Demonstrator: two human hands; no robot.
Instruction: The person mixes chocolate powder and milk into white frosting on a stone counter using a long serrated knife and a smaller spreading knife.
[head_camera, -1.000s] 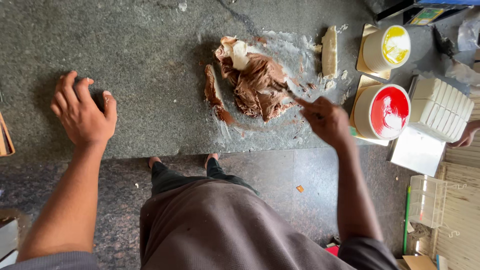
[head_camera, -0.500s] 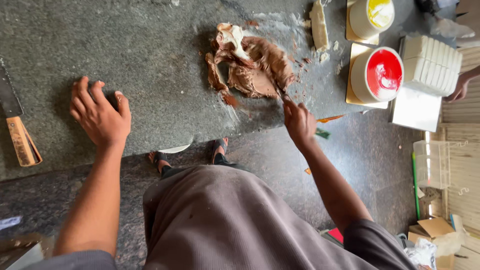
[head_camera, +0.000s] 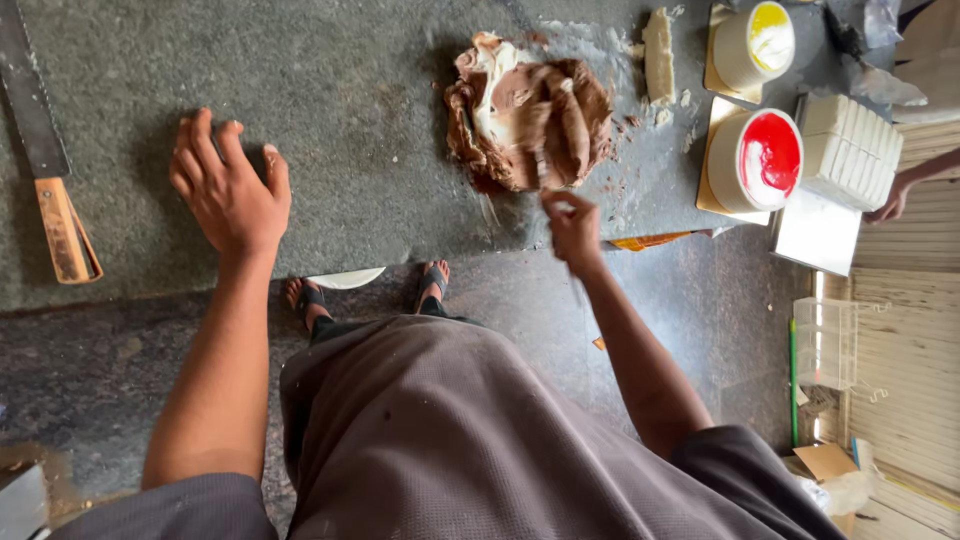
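Observation:
A mound of brown and white cream (head_camera: 525, 115) lies on the dark stone counter (head_camera: 350, 80). My right hand (head_camera: 572, 225) is closed on the handle of a spatula (head_camera: 538, 150) whose blade, coated in brown cream, is pushed into the mound's near side. My left hand (head_camera: 228, 188) rests flat on the counter well to the left, fingers spread, holding nothing.
A long knife with a wooden handle (head_camera: 48, 170) lies at the counter's left. Right of the mound are a pale cream slab (head_camera: 658, 55), a yellow-topped cake (head_camera: 755, 42), a red-topped cake (head_camera: 758, 160) and a white ridged block (head_camera: 848, 150). Another person's hand (head_camera: 890, 200) touches it.
My right hand has moved left and forward, working the spatula into the cream mound. The view shifted, so the counter objects sit further right and nearer. My left hand stays flat.

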